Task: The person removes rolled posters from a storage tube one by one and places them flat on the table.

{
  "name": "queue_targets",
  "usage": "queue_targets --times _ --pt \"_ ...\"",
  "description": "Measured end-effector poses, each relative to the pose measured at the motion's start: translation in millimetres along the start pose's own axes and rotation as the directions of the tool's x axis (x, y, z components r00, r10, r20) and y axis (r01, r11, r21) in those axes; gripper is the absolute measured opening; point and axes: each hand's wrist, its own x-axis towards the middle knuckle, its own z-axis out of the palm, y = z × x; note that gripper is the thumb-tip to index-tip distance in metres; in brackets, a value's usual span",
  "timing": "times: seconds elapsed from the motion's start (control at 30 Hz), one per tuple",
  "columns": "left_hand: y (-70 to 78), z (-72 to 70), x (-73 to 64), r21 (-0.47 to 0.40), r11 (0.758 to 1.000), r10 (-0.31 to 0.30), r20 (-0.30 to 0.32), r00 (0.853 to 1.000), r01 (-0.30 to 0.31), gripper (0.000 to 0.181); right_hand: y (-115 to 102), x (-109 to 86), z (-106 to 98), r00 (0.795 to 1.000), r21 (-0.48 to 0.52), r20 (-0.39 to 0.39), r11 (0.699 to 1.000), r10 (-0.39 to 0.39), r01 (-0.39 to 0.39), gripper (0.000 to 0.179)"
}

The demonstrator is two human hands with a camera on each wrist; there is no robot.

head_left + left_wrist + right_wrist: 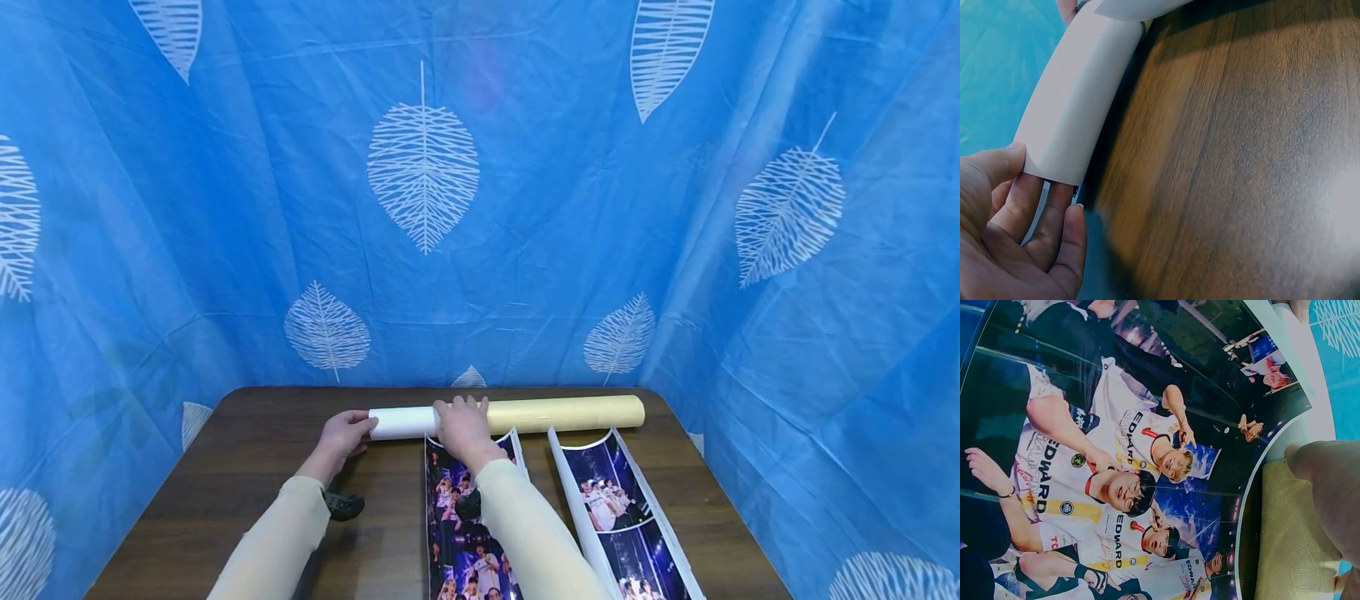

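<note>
A white rolled sheet of paper point(401, 422) and a pale gold tube point(570, 413) lie end to end in one line along the table's back. My left hand point(345, 435) pinches the sheet's left end. In the left wrist view, the thumb is outside the white roll point(1072, 100) and fingers of the left hand point(1029, 237) reach into its open end. My right hand point(467, 429) grips over the place where roll and tube meet. In the right wrist view, its thumb lies by the rim of the gold tube point(1291, 544).
Two printed photo posters with curled edges lie on the brown wooden table point(375, 533): a left poster point(453, 500) under my right forearm, and a right poster point(622, 508). A blue curtain point(525, 208) with white leaf shapes hangs round the back and sides.
</note>
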Motion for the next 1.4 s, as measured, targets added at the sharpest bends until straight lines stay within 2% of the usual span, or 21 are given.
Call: queue_targets --times 0.2,0.4,0.9,1.13,1.4 --pt "-1.2 -3.6 -0.2 0.000 1.000 -0.012 -0.014 1.000 0.012 0.051 0 0.5 2 1.000 0.000 -0.003 1.000 -0.001 0.001 0.037" --pt "-3.9 -6.3 -2.8 0.005 1.000 0.012 -0.011 1.000 -0.012 0.053 0 -1.2 5 1.000 -0.007 -0.012 1.000 -0.001 0.001 0.037" --pt "-10.8 -11.0 -14.5 0.000 1.000 0.007 -0.040 0.999 -0.007 0.054 1 -8.7 5 1.000 -0.001 -0.012 1.000 -0.022 0.022 0.037" --pt "-14.8 -16.8 -10.0 -0.009 1.000 -0.009 -0.049 0.999 0.009 0.054 1 -8.3 5 1.000 -0.004 -0.010 1.000 -0.025 0.025 0.038" --pt "-16.6 -23.3 -11.0 0.002 1.000 -0.008 -0.047 0.999 0.008 0.056 3 -8.0 5 0.999 -0.003 -0.014 1.000 -0.029 0.029 0.038"
